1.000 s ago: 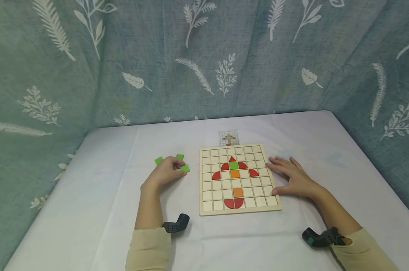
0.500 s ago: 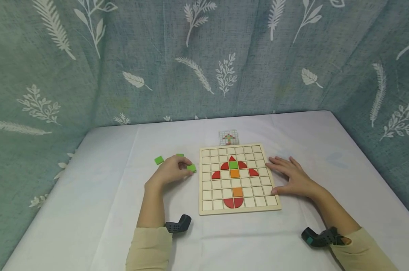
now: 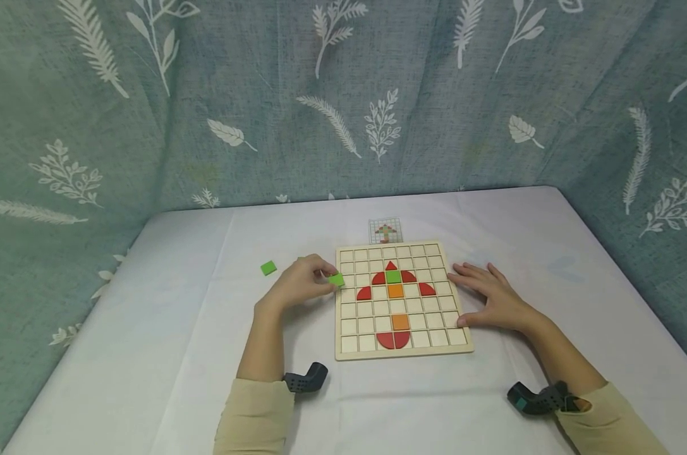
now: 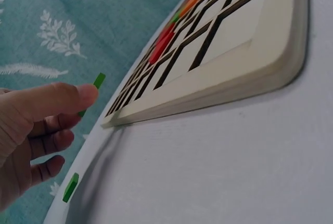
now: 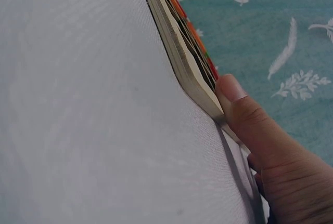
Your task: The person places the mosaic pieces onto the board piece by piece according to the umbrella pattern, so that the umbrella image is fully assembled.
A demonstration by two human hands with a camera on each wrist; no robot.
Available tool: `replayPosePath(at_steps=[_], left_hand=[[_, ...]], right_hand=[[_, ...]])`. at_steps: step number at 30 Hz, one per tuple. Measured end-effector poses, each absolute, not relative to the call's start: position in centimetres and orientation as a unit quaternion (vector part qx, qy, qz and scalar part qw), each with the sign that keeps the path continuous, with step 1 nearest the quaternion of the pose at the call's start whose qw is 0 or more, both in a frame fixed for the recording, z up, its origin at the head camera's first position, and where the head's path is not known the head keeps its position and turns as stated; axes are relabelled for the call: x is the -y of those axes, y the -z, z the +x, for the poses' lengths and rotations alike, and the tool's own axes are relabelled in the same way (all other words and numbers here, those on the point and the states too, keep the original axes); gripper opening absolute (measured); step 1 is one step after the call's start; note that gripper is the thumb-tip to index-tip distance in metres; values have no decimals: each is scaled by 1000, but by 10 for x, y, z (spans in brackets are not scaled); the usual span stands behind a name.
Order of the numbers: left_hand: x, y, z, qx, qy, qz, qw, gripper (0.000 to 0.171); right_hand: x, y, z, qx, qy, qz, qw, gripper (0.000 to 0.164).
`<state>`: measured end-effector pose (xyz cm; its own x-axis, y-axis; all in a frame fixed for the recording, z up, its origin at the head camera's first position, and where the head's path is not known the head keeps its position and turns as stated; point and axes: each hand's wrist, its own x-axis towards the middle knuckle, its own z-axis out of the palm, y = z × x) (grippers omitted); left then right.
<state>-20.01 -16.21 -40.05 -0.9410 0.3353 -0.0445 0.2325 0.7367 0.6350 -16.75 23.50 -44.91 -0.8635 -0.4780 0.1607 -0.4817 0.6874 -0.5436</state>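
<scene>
Over the left rim of a wooden grid board (image 3: 431,305), my left hand (image 3: 300,281) pinches a green square tile (image 3: 336,280) between thumb and fingers. The left wrist view shows that tile (image 4: 99,80) tilted and clear of the board. My right hand (image 3: 491,299) rests along the board's right edge with fingers spread; its thumb touches the rim in the right wrist view. On the board lie red quarter-round pieces, a red triangle (image 3: 391,266), a green square (image 3: 393,277) and two orange squares (image 3: 396,291).
A loose green tile (image 3: 268,268) lies on the white cloth left of my left hand. A small printed pattern card (image 3: 385,231) lies behind the board. Black wrist cameras sit at both cuffs. A leaf-patterned curtain (image 3: 263,126) hangs behind and beside the table.
My left hand has carried the green tile rightward from the table to the board's left rim. Another green tile behind this hand has gone out of sight. The right hand stays put.
</scene>
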Motion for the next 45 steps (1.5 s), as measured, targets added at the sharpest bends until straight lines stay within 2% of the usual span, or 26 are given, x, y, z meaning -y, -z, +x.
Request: replayPosePath(at_steps=[15, 24, 45], left_hand=[[129, 398, -197, -896, -385, 213, 65, 25], [104, 401, -195, -899, -372, 228, 29, 27], [63, 415, -191, -901, -314, 296, 42, 30]], right_hand=[[-237, 448, -167, 917, -298, 264, 1, 89], [-237, 448, -166, 918, -297, 262, 2, 90], [-235, 447, -166, 920, -295, 258, -6, 89]])
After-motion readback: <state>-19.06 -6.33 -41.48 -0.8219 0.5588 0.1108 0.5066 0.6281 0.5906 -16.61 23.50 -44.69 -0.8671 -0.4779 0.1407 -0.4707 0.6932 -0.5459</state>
